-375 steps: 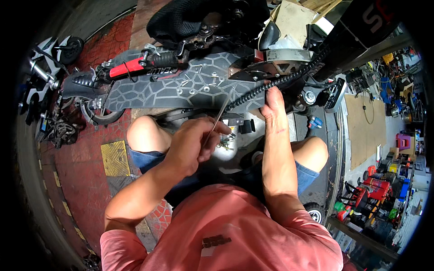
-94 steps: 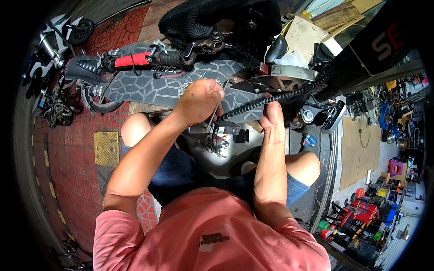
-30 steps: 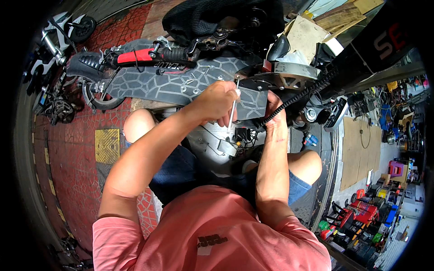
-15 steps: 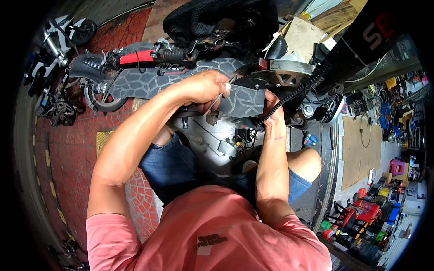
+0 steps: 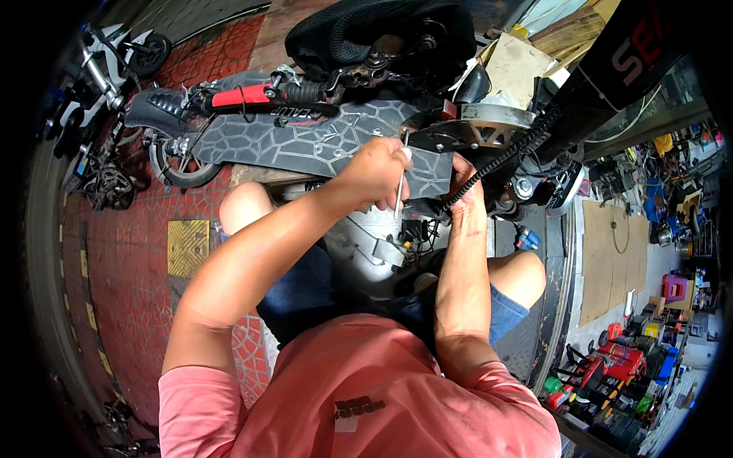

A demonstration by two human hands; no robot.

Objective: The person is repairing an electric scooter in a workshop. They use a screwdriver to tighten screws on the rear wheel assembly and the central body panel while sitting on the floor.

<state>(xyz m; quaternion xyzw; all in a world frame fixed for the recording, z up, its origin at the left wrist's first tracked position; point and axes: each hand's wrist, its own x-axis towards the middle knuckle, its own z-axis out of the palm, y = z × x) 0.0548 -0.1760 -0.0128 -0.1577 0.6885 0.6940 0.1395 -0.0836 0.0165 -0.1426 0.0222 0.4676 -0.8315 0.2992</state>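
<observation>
An electric scooter lies across in front of me, its dark deck printed with a pale cracked pattern. In my left hand is a slim silver rod-like tool, gripped over the deck's right end; its exact kind does not show. My right hand curls in at that end of the deck, beside a black spiral-wrapped cable. Its fingertips are hidden, and so is whatever they hold. A curved metal bracket stands just beyond the hands. Several small screws appear to lie on the deck.
A black mesh-covered seat and a red-and-black tube lie behind the deck. The thick black stem rises at the right. Below the deck are loose wires. Tools and parts crowd the right side, including a red machine.
My left hand has turned and shifted slightly right and down, so the silver tool now stands out clearly. My left knee has come into view. The right hand stays at the deck's end.
</observation>
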